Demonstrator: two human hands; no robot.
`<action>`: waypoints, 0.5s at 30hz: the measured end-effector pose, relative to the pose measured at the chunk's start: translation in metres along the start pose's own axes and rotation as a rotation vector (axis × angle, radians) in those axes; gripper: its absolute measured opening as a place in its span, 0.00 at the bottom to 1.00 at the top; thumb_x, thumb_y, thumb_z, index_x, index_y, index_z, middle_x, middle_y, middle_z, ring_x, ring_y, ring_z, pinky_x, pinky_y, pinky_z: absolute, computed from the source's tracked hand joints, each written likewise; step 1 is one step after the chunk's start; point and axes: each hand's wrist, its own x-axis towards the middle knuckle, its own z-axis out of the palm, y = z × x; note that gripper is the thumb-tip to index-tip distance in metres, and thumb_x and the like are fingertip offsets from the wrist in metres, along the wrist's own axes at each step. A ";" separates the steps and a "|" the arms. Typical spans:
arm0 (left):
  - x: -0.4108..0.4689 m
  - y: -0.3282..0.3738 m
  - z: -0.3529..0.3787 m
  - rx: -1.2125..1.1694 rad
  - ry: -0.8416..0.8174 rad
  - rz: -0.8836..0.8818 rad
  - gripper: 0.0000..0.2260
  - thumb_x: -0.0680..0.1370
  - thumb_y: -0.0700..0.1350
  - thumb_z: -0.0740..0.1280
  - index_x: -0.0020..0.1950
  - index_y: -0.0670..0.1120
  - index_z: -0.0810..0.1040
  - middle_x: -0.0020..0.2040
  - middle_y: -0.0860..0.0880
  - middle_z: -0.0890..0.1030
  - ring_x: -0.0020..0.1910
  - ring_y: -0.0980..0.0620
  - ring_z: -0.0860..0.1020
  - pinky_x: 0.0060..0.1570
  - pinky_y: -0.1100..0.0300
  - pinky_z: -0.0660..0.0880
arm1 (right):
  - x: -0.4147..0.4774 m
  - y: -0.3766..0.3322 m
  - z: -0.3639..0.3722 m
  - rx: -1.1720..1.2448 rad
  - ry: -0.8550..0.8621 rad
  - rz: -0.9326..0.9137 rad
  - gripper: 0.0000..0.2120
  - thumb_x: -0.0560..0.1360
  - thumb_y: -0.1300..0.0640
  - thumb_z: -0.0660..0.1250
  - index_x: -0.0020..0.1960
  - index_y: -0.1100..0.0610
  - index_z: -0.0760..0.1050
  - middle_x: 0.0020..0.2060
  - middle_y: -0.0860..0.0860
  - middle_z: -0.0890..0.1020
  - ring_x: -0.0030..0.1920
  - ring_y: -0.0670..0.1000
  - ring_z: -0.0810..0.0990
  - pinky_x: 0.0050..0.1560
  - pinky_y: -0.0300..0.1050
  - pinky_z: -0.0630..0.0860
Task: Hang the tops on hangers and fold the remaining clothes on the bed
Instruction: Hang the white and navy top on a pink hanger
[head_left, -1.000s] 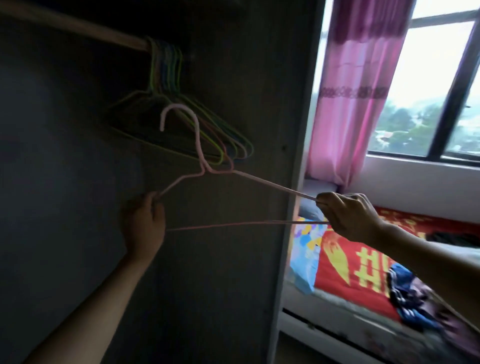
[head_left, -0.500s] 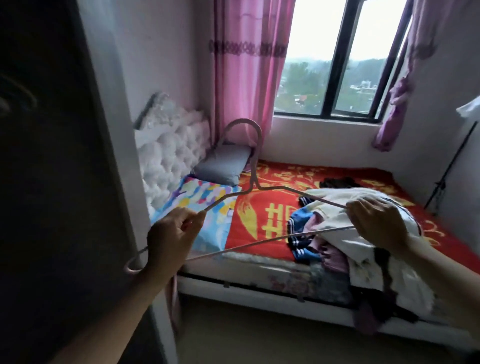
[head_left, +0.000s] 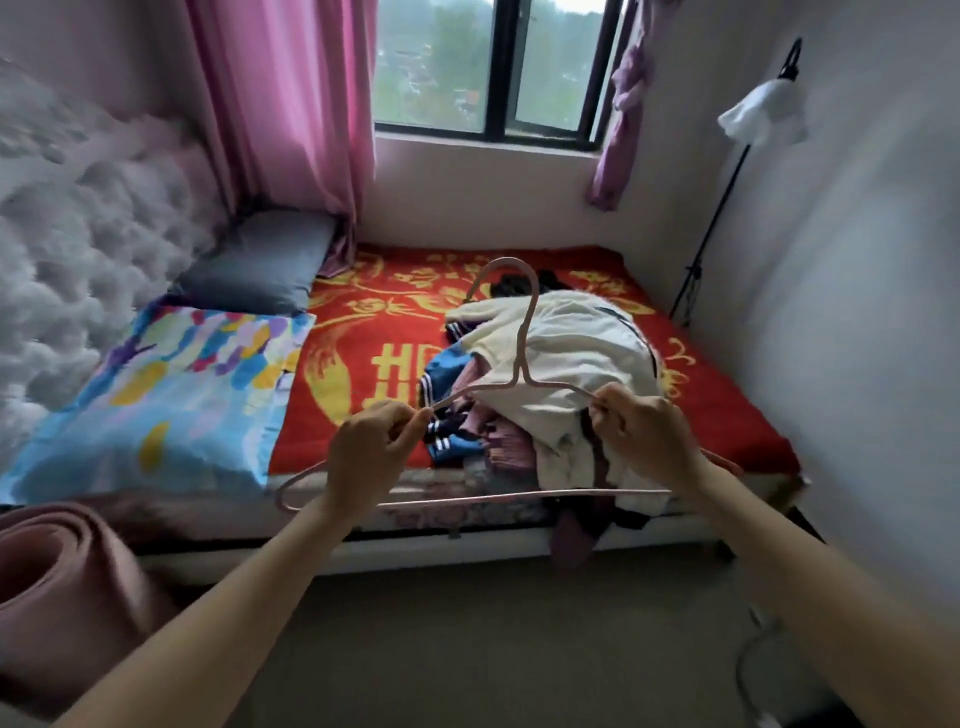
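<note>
A thin pink hanger (head_left: 524, 332) is held level in front of me, hook pointing away toward the bed. My left hand (head_left: 370, 452) grips its left shoulder and my right hand (head_left: 644, 441) grips its right shoulder. Beyond it a heap of clothes (head_left: 561, 364) lies on the red and gold bed cover (head_left: 363, 332): a cream top on top, a blue garment with white stripes and pinkish and dark pieces under it. Part of the heap hangs over the bed's near edge.
A patterned blue pillow (head_left: 171, 395) and a grey pillow (head_left: 260, 260) lie at the bed's left by the tufted headboard (head_left: 67, 249). A rolled pink mat (head_left: 57, 592) stands at lower left. A floor lamp (head_left: 763, 114) stands by the right wall. Bare floor lies between me and the bed.
The view has swung from the dark wardrobe to the bed. The pink hanger came off the rail with both hands and is now held over the bed's edge near the clothes.
</note>
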 end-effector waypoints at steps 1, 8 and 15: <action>0.006 -0.005 0.012 -0.001 -0.003 0.011 0.21 0.75 0.57 0.59 0.34 0.42 0.78 0.28 0.57 0.69 0.25 0.56 0.69 0.25 0.65 0.63 | 0.004 0.005 0.005 0.035 -0.043 0.050 0.13 0.72 0.51 0.58 0.43 0.59 0.77 0.26 0.58 0.79 0.26 0.59 0.79 0.25 0.50 0.77; 0.081 -0.045 0.094 -0.040 -0.142 0.075 0.20 0.71 0.59 0.60 0.33 0.44 0.80 0.30 0.58 0.74 0.30 0.59 0.73 0.24 0.75 0.62 | 0.083 0.031 0.036 0.507 -0.572 0.263 0.09 0.76 0.58 0.67 0.52 0.62 0.77 0.37 0.47 0.78 0.35 0.39 0.76 0.38 0.34 0.72; 0.188 -0.086 0.182 -0.058 -0.302 0.086 0.23 0.69 0.62 0.59 0.35 0.44 0.81 0.33 0.53 0.77 0.33 0.54 0.74 0.33 0.63 0.67 | 0.160 0.097 0.076 0.522 -0.614 0.618 0.14 0.79 0.55 0.62 0.36 0.54 0.75 0.15 0.41 0.69 0.18 0.40 0.67 0.23 0.30 0.62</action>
